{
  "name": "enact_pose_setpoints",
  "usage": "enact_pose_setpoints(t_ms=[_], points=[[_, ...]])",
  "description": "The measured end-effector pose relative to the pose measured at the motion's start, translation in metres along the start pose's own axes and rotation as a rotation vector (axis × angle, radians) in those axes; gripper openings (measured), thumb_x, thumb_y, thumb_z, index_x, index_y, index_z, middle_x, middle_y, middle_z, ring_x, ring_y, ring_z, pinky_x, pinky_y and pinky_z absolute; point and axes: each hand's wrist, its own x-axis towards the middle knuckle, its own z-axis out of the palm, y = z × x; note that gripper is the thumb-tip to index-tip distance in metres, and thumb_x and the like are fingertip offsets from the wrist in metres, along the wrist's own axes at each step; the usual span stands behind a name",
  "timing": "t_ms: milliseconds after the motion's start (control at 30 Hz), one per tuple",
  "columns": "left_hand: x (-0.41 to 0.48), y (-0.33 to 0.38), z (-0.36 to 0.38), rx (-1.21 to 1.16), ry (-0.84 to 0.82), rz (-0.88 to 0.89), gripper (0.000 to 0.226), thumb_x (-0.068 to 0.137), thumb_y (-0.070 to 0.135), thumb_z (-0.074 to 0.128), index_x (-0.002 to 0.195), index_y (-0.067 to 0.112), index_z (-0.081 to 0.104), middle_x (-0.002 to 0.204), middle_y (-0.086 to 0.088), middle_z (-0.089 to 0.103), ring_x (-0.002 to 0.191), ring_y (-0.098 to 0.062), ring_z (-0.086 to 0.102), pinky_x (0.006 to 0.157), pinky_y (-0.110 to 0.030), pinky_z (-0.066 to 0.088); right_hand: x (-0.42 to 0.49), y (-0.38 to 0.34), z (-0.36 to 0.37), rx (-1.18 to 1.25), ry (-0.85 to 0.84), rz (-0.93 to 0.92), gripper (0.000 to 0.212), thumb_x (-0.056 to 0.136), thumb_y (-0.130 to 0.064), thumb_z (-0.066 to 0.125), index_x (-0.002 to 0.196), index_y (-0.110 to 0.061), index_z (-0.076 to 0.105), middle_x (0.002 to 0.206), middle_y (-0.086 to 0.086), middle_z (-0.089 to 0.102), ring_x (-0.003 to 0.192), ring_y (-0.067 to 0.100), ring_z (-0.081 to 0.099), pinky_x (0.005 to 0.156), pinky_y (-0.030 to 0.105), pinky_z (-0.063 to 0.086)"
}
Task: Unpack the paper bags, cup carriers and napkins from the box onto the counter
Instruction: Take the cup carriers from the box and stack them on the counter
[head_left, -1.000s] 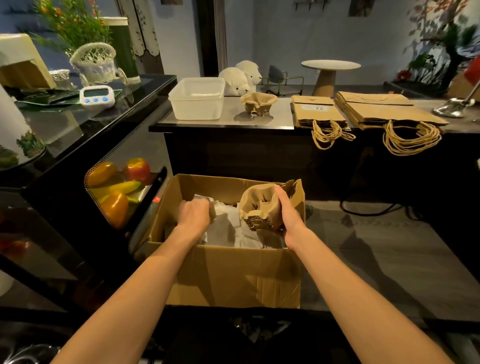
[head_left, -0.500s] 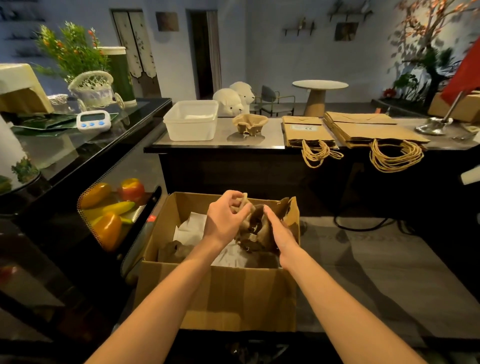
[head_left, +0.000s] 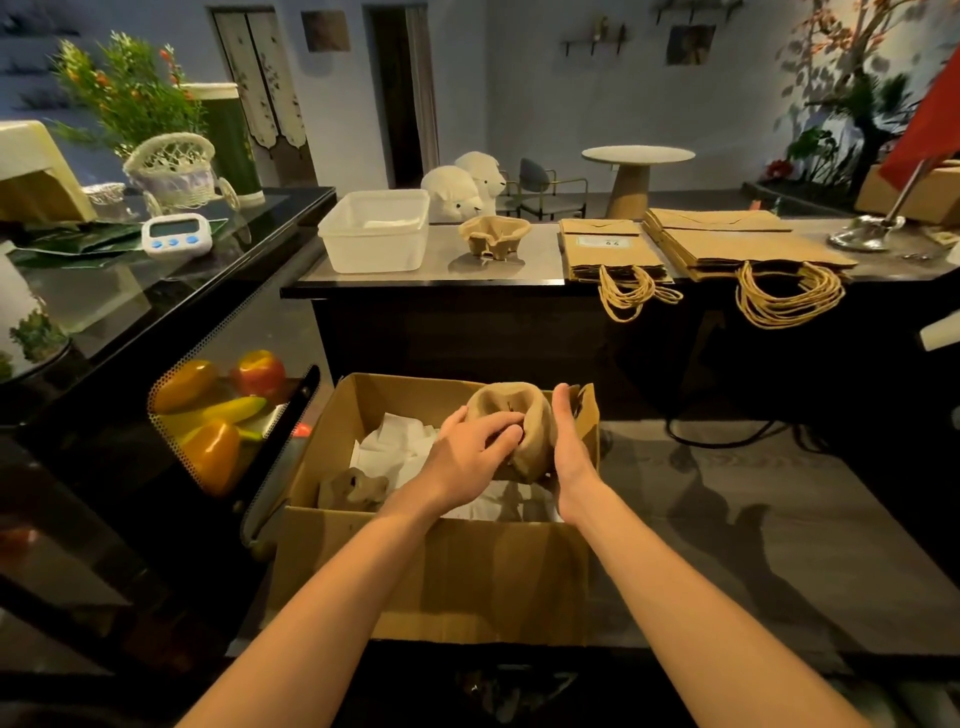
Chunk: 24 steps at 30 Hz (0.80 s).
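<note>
- A crumpled brown cup carrier (head_left: 511, 423) is held up over the far right part of the open cardboard box (head_left: 431, 571), between the two hands.
- The left hand (head_left: 467, 457) grips the carrier's near left side, its fingers curled over the pulp edge.
- The right hand (head_left: 569, 441) presses flat against the carrier's right side with its fingers straight and pointing away. Its thumb is hidden.
- Inside the box, white napkins (head_left: 395, 447) lie below the hands, and a second carrier (head_left: 353, 488) lies in the near left corner.
- On the far table (head_left: 441, 270), another carrier (head_left: 493, 236) stands between a white plastic tub (head_left: 374, 228) on its left and two stacks of paper bags (head_left: 608, 249) on its right. The bags' twine handles hang over the near edge.
</note>
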Motion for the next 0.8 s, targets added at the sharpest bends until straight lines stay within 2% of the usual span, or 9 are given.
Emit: enact_pose_setpoints(t_ms=[100,200,300,367,500,567,633,700,800], points=[[-0.006,0.002,-0.005,0.011,-0.018,0.035,0.039,0.108,0.042,0.040,0.142,0.031,0.057,0.140,0.006,0.059,0.135,-0.022,0.047,0.117,-0.049,0.040,0.000,0.000,0.003,-0.077,-0.048,-0.005,0.093,0.066,-0.085,0.059,0.144,-0.036,0.044,0.138,-0.001,0.052,0.124,0.022,0.049,0.109,0.044,0.042],[-0.016,-0.003,-0.020,-0.097,0.048,0.097,0.031,0.107,0.027,0.051,0.135,0.024,0.062,0.128,0.002,0.065,0.119,-0.014,0.059,0.098,-0.036,0.057,0.002,0.001,0.003,-0.097,-0.069,-0.009,0.080,0.075,-0.076,0.066,0.141,-0.036,0.045,0.137,-0.001,0.054,0.118,0.019,0.051,0.098,0.038,0.043],[-0.024,-0.023,-0.039,0.016,0.272,0.093,0.018,0.101,0.017,0.061,0.118,0.020,0.068,0.114,0.003,0.069,0.106,-0.012,0.065,0.084,-0.024,0.058,0.005,0.000,0.003,-0.070,-0.072,0.013,0.080,0.074,-0.075,0.069,0.139,-0.032,0.049,0.133,0.001,0.059,0.117,0.022,0.057,0.103,0.042,0.046],[-0.030,-0.039,-0.052,0.186,0.370,-0.005,0.018,0.099,0.019,0.063,0.116,0.022,0.067,0.117,0.002,0.066,0.105,-0.014,0.064,0.084,-0.023,0.054,0.006,-0.002,0.006,-0.051,-0.051,0.028,0.079,0.075,-0.073,0.070,0.139,-0.030,0.049,0.133,0.002,0.060,0.116,0.023,0.058,0.106,0.046,0.047],[-0.043,-0.061,-0.072,0.595,0.099,-0.442,0.048,0.095,0.034,0.063,0.141,0.022,0.051,0.137,-0.008,0.057,0.125,-0.029,0.056,0.105,-0.045,0.044,0.007,-0.009,0.019,0.000,-0.053,0.059,0.072,0.074,-0.070,0.073,0.130,-0.029,0.052,0.131,0.003,0.060,0.116,0.026,0.060,0.105,0.049,0.049],[-0.046,-0.069,-0.074,0.622,-0.016,-0.582,0.046,0.096,0.041,0.061,0.136,0.020,0.054,0.134,-0.010,0.059,0.122,-0.031,0.056,0.105,-0.046,0.043,0.004,-0.009,0.029,-0.029,-0.085,0.068,0.067,0.078,-0.069,0.071,0.127,-0.028,0.052,0.131,0.002,0.059,0.117,0.026,0.058,0.107,0.049,0.048],[-0.046,-0.072,-0.072,0.562,-0.061,-0.648,0.036,0.098,0.042,0.057,0.125,0.018,0.061,0.121,-0.008,0.064,0.108,-0.027,0.061,0.096,-0.041,0.050,-0.001,-0.005,0.040,-0.068,-0.101,0.069,0.057,0.080,-0.070,0.068,0.117,-0.031,0.049,0.130,0.001,0.057,0.119,0.025,0.056,0.109,0.049,0.046],[-0.045,-0.071,-0.070,0.493,-0.071,-0.664,0.029,0.098,0.036,0.058,0.118,0.017,0.065,0.107,-0.006,0.065,0.097,-0.024,0.063,0.091,-0.038,0.055,-0.004,0.000,0.049,-0.082,-0.097,0.088,0.061,0.077,-0.074,0.067,0.117,-0.034,0.045,0.135,0.000,0.055,0.120,0.026,0.056,0.110,0.049,0.046],[-0.043,-0.068,-0.072,0.411,-0.006,-0.611,0.031,0.097,0.023,0.062,0.127,0.017,0.061,0.113,-0.006,0.064,0.102,-0.024,0.062,0.089,-0.035,0.055,-0.004,0.004,0.053,-0.091,-0.103,0.110,0.066,0.080,-0.075,0.062,0.128,-0.034,0.044,0.139,0.000,0.054,0.123,0.026,0.055,0.110,0.048,0.045]])
